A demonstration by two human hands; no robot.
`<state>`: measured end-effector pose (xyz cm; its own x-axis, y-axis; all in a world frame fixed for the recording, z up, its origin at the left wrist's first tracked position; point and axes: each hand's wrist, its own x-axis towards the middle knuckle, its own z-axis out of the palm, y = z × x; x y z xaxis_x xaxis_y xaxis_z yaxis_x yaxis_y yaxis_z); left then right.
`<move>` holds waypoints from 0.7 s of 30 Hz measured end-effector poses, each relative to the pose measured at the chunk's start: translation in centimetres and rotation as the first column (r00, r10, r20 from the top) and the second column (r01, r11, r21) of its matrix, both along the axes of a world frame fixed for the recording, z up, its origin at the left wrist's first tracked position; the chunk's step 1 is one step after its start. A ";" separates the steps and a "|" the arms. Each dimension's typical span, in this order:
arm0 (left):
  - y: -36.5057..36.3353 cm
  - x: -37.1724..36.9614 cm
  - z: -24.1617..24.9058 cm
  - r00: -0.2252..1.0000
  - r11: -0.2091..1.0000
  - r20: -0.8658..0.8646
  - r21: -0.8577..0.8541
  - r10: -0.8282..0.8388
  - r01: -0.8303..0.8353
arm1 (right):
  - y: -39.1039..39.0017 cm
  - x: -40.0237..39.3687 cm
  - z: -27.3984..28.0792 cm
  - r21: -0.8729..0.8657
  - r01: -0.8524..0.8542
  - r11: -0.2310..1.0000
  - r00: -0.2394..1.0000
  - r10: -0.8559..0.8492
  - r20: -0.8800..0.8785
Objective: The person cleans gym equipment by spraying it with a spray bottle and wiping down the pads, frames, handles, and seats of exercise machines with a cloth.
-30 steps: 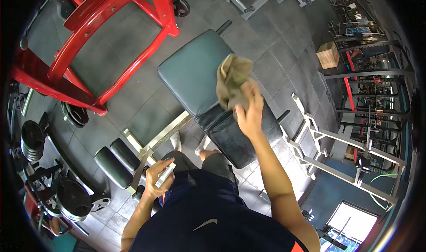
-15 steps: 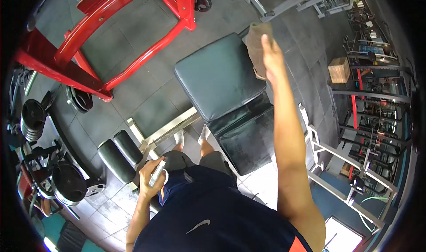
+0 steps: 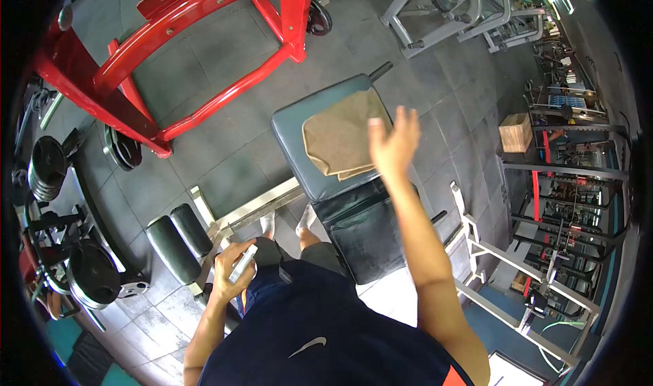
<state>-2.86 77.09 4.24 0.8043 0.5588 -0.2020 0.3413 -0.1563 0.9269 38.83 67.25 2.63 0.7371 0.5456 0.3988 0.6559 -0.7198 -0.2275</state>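
We wear a navy-blue sleeveless fabric top [image 3: 326, 311] with a pale grey curved swoosh [image 3: 308, 346] and orange trim [image 3: 453, 378], dark grey shorts [image 3: 325, 255] and light-coloured socks [image 3: 307, 217].

A red machine frame [image 3: 195, 17] stands on the grey tiled floor [image 3: 228, 144].

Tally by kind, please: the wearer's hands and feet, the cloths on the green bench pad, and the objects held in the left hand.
Hands (left hand, right hand): 2
Feet: 2
Brown cloth on the green bench pad: 1
White object held: 1
Total: 6
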 end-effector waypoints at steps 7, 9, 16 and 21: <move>-1.1 -1.9 -0.7 0.997 0.998 -0.057 -0.014 0.053 -0.053 | 7.1 -1.1 -6.5 -0.410 0.123 0.904 0.988 -0.151 -0.038; -1.5 -2.4 -0.2 0.996 0.997 -0.059 -0.041 0.065 -0.068 | 9.8 2.8 -6.8 -0.261 0.020 0.965 0.998 -0.036 -0.055; -3.5 -5.2 -1.2 0.989 0.994 -0.100 0.005 0.105 -0.105 | 6.0 -4.5 -6.1 -0.385 -0.315 0.867 0.935 0.352 0.028; -3.0 -5.5 -0.5 0.978 0.983 -0.094 -0.005 0.185 -0.186 | -5.4 -5.9 -7.2 -0.362 0.018 0.932 1.000 -0.011 0.020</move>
